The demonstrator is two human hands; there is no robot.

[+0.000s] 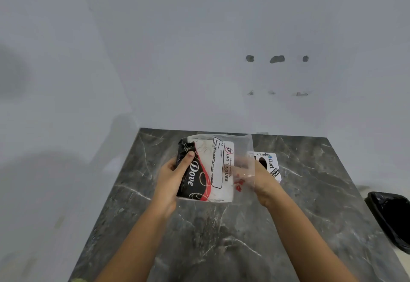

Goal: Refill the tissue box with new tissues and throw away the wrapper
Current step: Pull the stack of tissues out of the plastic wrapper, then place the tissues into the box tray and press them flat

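Note:
I hold a pack of tissues above the dark marble table. Its wrapper is clear plastic printed black, red and white, with "Dove" and "BIG TISSUES" on it. My left hand grips the pack's black left end, thumb on top. My right hand grips the loose clear end of the wrapper on the right, partly seen through the plastic. Behind my right hand stands the white tissue box with stickers and a dark oval slot, mostly hidden.
A bin lined with a black bag stands off the table's right edge. A pale wall with small holes rises behind the table. Bare marble lies between my forearms and the near edge.

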